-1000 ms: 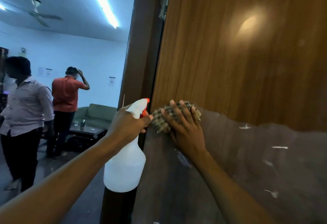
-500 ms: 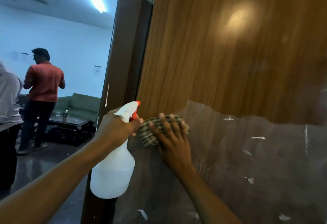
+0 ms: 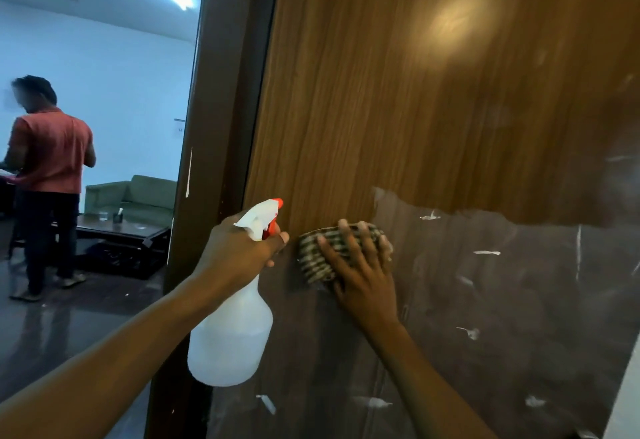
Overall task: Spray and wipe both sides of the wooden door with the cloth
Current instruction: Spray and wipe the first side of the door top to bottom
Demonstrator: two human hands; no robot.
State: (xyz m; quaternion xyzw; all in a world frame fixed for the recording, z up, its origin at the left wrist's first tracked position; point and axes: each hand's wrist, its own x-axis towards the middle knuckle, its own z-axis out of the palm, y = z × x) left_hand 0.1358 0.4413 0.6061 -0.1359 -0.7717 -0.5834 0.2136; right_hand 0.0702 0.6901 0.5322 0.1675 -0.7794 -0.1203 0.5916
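Both hands up at the wooden door (image 3: pixel 433 99): right hand (image 3: pixel 360 265), fingers splayed, pressing cloth (image 3: pixel 317 258) flat, now lower, below the grain boundary; left hand (image 3: pixel 239 248) wrapped around spray bottle (image 3: pixel 232 331), just left. Cloth mostly hidden under fingers; bystander's white shirt gone from view.
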